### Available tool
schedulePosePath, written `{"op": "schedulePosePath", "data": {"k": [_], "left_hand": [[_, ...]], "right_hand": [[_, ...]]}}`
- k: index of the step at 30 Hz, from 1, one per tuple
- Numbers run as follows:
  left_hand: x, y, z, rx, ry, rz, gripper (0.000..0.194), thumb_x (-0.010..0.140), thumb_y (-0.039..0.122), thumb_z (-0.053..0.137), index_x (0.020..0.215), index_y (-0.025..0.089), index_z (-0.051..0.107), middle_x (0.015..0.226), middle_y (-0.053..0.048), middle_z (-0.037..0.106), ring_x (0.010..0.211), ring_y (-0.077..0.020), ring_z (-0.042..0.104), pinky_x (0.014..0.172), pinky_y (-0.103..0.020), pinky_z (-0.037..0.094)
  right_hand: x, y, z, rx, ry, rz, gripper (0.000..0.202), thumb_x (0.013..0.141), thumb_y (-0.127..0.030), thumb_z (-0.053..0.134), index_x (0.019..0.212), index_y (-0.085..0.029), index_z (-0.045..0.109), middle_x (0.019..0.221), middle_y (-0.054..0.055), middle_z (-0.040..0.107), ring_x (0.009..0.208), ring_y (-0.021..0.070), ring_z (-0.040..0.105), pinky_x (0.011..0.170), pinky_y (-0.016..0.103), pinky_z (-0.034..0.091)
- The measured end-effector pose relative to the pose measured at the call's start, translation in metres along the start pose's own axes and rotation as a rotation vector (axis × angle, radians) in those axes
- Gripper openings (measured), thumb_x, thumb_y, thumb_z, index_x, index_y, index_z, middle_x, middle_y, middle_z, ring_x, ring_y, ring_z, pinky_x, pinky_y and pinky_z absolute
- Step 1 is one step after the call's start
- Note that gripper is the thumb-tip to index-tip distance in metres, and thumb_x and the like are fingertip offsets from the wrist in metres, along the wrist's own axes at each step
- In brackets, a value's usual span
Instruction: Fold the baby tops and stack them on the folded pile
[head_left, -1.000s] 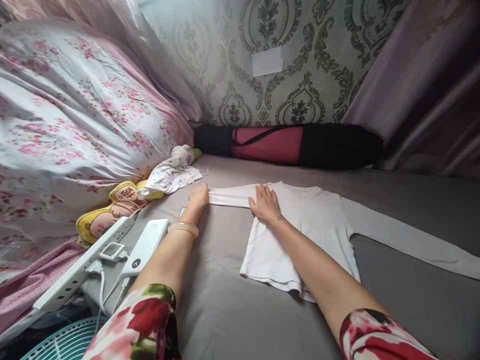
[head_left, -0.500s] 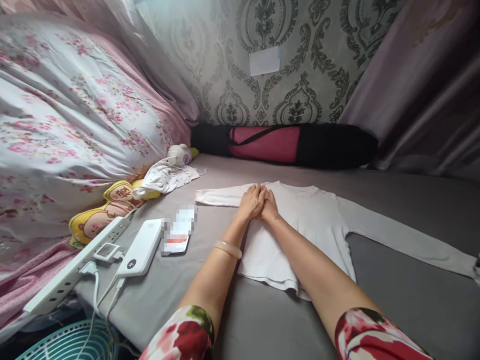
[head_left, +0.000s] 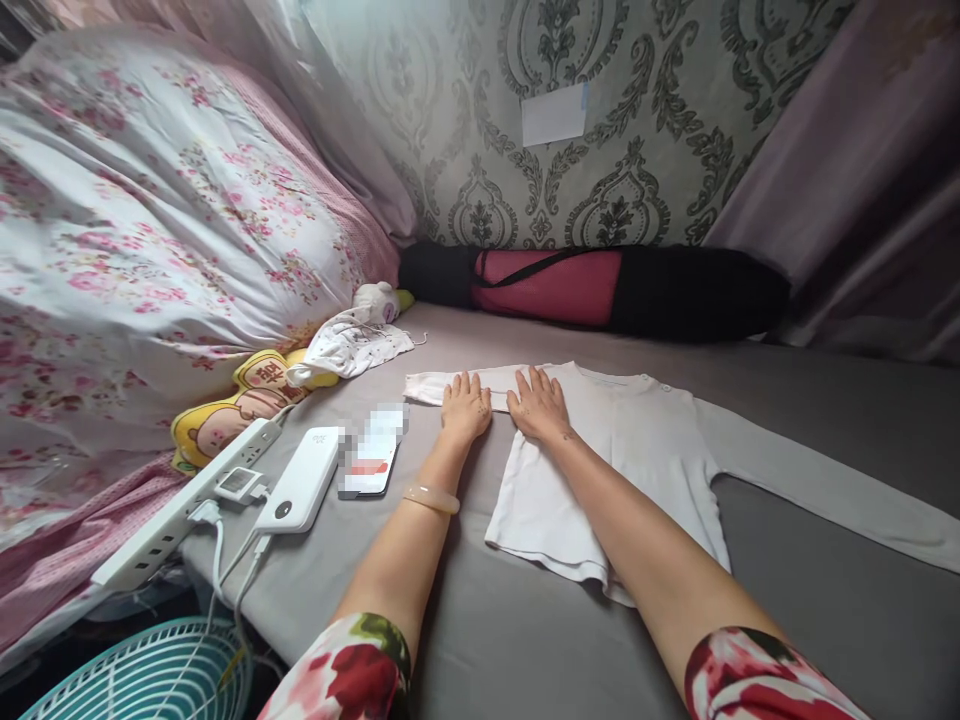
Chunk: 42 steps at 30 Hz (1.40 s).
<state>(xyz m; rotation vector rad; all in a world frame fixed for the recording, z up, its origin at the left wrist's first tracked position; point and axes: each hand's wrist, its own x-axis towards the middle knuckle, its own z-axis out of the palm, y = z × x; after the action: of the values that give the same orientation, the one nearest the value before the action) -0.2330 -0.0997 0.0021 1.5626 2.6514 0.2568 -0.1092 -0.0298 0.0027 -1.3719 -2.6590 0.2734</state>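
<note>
A white long-sleeved shirt lies spread on the grey sheet, its neckline toward the wall and one sleeve reaching far right. On the shorter-looking left sleeve rests my left hand, palm down with its fingers stretched out. My right hand lies flat where that sleeve meets the shirt's shoulder, its fingers spread. A narrow gap separates the two hands. Neither one grips the cloth. A pale bangle circles my left wrist.
Left of my arms lie a phone, a white power bank with cables and a power strip. A teal fan stands below the bed edge. A black and pink long bag lies along the wall. Plush toys sit at left.
My left hand has moved left off my right hand and out along the sleeve. The right hand stays near the shoulder, its fingers now spread. The view has shifted slightly left.
</note>
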Motion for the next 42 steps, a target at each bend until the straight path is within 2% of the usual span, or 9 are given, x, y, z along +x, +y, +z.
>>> {"op": "schedulePosePath", "data": {"k": [5, 8, 13, 19, 22, 28, 33, 37, 42], "left_hand": [[-0.006, -0.008, 0.002, 0.005, 0.208, -0.187, 0.057, 0.097, 0.031, 0.030, 0.146, 0.001, 0.038, 0.155, -0.025, 0.030, 0.146, -0.0338, 0.024, 0.118, -0.049, 0.020], [-0.007, -0.010, 0.004, 0.001, 0.376, -0.177, 0.054, 0.092, 0.022, 0.037, 0.142, 0.003, 0.041, 0.152, -0.025, 0.033, 0.143, -0.0351, 0.029, 0.115, -0.051, 0.025], [-0.007, -0.013, 0.001, -0.026, 0.364, -0.039, 0.048, 0.082, 0.008, 0.042, 0.129, 0.008, 0.052, 0.127, -0.022, 0.056, 0.122, -0.0319, 0.050, 0.103, -0.044, 0.037], [-0.012, -0.011, -0.004, 0.048, 0.370, -0.025, 0.035, 0.087, 0.013, 0.041, 0.119, 0.007, 0.053, 0.115, -0.020, 0.059, 0.110, -0.0315, 0.053, 0.090, -0.038, 0.039], [-0.015, -0.010, -0.006, 0.090, 0.362, -0.010, 0.031, 0.087, 0.015, 0.042, 0.115, 0.008, 0.052, 0.113, -0.019, 0.058, 0.107, -0.0299, 0.053, 0.087, -0.036, 0.038], [-0.020, -0.008, -0.010, 0.137, 0.378, 0.015, 0.029, 0.090, 0.019, 0.040, 0.113, 0.008, 0.053, 0.111, -0.017, 0.059, 0.105, -0.0283, 0.053, 0.086, -0.035, 0.038], [-0.029, -0.009, -0.012, 0.005, 0.413, 0.087, 0.037, 0.091, 0.021, 0.039, 0.123, 0.009, 0.053, 0.118, -0.019, 0.058, 0.112, -0.0305, 0.053, 0.092, -0.042, 0.039], [-0.054, 0.021, -0.025, -0.161, 0.414, 0.238, 0.028, 0.091, 0.028, 0.043, 0.111, 0.018, 0.062, 0.116, -0.016, 0.062, 0.112, -0.0313, 0.055, 0.093, -0.045, 0.038], [-0.131, 0.109, -0.038, -0.256, 0.027, 0.812, 0.019, 0.094, 0.036, 0.051, 0.097, 0.023, 0.064, 0.101, -0.005, 0.070, 0.098, -0.0210, 0.061, 0.097, -0.040, 0.036]], "right_hand": [[0.000, 0.000, 0.000, 0.019, 0.013, -0.011, 0.059, 0.099, -0.041, 0.027, 0.152, -0.015, 0.032, 0.160, 0.013, 0.024, 0.147, 0.0264, 0.017, 0.118, 0.044, 0.008], [-0.001, 0.000, 0.001, 0.039, 0.017, -0.007, 0.059, 0.099, -0.041, 0.028, 0.152, -0.014, 0.032, 0.160, 0.013, 0.023, 0.148, 0.0267, 0.016, 0.118, 0.044, 0.007], [0.000, 0.003, -0.002, 0.122, -0.020, -0.026, 0.062, 0.098, -0.044, 0.029, 0.152, -0.013, 0.031, 0.161, 0.014, 0.020, 0.149, 0.0268, 0.011, 0.119, 0.045, 0.004], [-0.011, 0.019, -0.019, 0.274, -0.179, -0.089, 0.073, 0.093, -0.050, 0.038, 0.154, -0.012, 0.024, 0.162, 0.014, 0.015, 0.150, 0.0247, 0.009, 0.120, 0.041, 0.006], [-0.041, 0.030, -0.030, 0.269, -0.251, -0.149, 0.076, 0.091, -0.049, 0.045, 0.153, -0.010, 0.024, 0.162, 0.017, 0.012, 0.150, 0.0277, 0.005, 0.120, 0.045, 0.004], [-0.138, 0.059, -0.060, 0.246, -0.367, -0.245, 0.068, 0.093, -0.041, 0.044, 0.153, -0.013, 0.028, 0.162, 0.015, 0.013, 0.150, 0.0272, 0.006, 0.120, 0.046, 0.005], [-0.194, 0.100, -0.078, 0.454, -0.242, -0.258, 0.040, 0.094, -0.032, 0.046, 0.130, -0.022, 0.062, 0.144, 0.005, 0.052, 0.133, 0.0196, 0.047, 0.111, 0.032, 0.034], [-0.200, 0.153, -0.086, 0.434, 0.038, 0.071, 0.034, 0.095, -0.027, 0.044, 0.117, -0.024, 0.070, 0.119, 0.003, 0.070, 0.110, 0.0190, 0.063, 0.096, 0.030, 0.046], [-0.189, 0.204, -0.089, 0.096, 0.158, 0.303, 0.028, 0.094, -0.025, 0.049, 0.112, -0.022, 0.071, 0.119, 0.006, 0.068, 0.109, 0.0201, 0.061, 0.091, 0.029, 0.045]]}}
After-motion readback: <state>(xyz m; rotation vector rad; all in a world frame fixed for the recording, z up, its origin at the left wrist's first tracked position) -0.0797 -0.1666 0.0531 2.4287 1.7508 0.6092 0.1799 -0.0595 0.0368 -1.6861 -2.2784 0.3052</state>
